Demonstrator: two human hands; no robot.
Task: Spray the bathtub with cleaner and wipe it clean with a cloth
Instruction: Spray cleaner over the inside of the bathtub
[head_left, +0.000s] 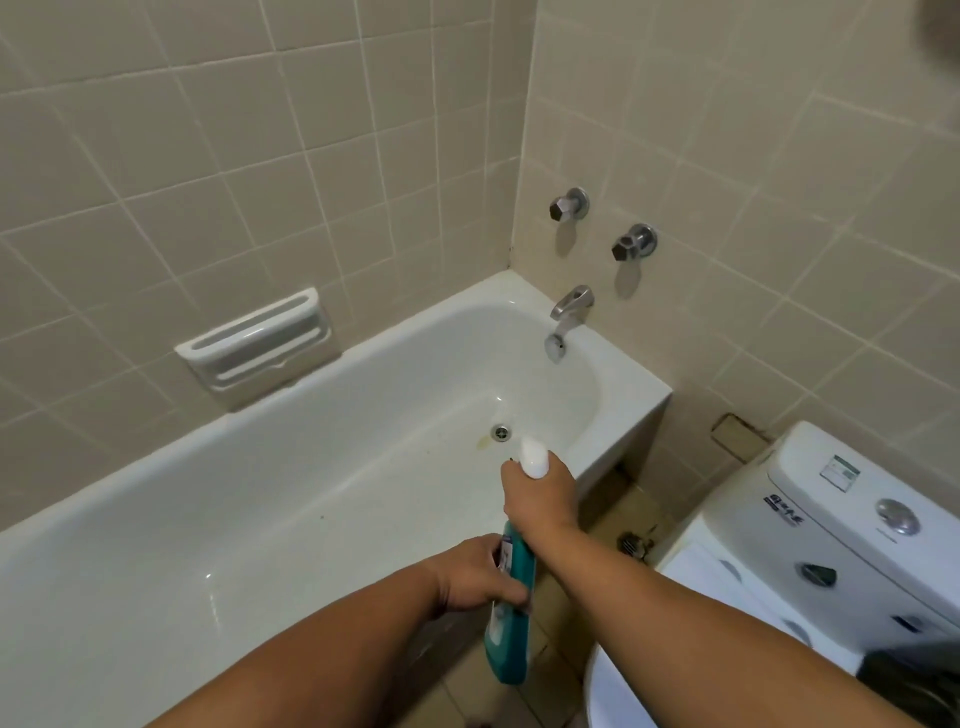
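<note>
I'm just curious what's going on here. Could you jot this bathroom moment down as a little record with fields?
place: white glossy bathtub
held item: teal plastic spray bottle with white spray head
right hand: grips the spray head
left hand: holds the bottle's body
aim: spray head points toward the round metal drain
dirt: yellowish stain beside the drain
cloth: none in view

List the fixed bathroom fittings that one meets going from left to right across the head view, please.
soap dish → drain → upper tap handle → lower tap handle → toilet cistern
</note>
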